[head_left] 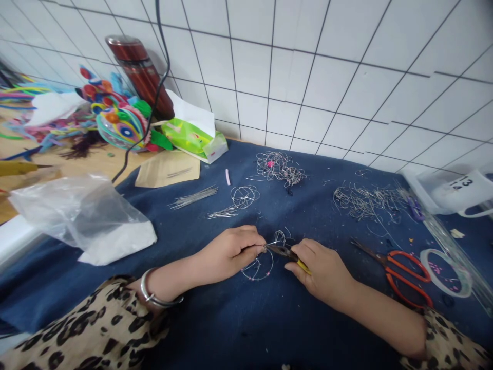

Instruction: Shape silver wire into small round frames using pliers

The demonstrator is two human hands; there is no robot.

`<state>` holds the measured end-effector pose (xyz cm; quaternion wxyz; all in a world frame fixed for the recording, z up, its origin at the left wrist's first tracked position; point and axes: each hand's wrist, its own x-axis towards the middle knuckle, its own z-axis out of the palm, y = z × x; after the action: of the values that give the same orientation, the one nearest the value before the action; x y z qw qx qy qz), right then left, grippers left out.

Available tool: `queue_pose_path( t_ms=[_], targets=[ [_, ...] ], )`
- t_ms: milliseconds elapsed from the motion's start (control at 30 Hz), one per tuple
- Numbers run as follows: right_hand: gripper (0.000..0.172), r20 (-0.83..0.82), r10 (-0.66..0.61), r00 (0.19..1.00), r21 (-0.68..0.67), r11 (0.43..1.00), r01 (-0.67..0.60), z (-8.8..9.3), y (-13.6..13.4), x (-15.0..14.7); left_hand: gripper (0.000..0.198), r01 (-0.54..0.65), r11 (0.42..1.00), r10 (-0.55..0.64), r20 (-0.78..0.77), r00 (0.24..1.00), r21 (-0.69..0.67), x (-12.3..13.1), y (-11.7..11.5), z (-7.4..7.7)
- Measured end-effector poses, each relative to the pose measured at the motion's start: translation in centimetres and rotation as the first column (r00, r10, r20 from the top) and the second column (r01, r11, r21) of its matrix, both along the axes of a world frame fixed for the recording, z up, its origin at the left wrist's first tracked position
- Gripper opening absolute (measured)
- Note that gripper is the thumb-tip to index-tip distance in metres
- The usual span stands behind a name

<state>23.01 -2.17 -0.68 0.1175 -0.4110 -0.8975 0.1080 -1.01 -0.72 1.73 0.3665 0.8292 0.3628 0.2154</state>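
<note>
My left hand (233, 252) pinches a small wire frame (259, 267), a loop of thin silver wire with tiny pink beads, lying on the blue cloth (239, 318). My right hand (321, 267) is closed round small pliers (287, 253) with yellow grips. The plier tips meet the wire right at my left fingertips. A silver bangle sits on my left wrist. Both sleeves are leopard print.
Red-handled scissors (400, 270) lie right of my right hand, beside a tape roll (447, 272). Wire tangles (362, 200), a wire ball (244, 196) and straight wire bundles (194, 198) lie farther back. A plastic bag (84, 216) is at left; colourful crafts (119, 123) and a red flask (140, 72) stand by the tiled wall.
</note>
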Motion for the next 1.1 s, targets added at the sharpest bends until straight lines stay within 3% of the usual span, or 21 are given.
queue_pose_path(
  t_ms=[467, 733, 1100],
  targets=[
    [0.023, -0.001, 0.023, 1.000, 0.003, 1.000, -0.023, 0.25, -0.22, -0.04, 0.017, -0.019, 0.991, 0.024, 0.034, 0.999, -0.134, -0.09, 0.00, 0.02],
    [0.026, 0.019, 0.035, 0.999, -0.010, 0.999, -0.034, 0.46, -0.27, -0.11, 0.018, -0.021, 0.989, 0.026, 0.036, 0.999, -0.145, -0.14, -0.05, 0.09],
    [0.034, 0.151, 0.072, 0.986, 0.241, 0.965, -0.107, 0.32, -0.21, -0.01, 0.020, -0.011, 0.991, 0.013, 0.010, 1.000, -0.133, -0.09, -0.07, 0.26]
  ],
)
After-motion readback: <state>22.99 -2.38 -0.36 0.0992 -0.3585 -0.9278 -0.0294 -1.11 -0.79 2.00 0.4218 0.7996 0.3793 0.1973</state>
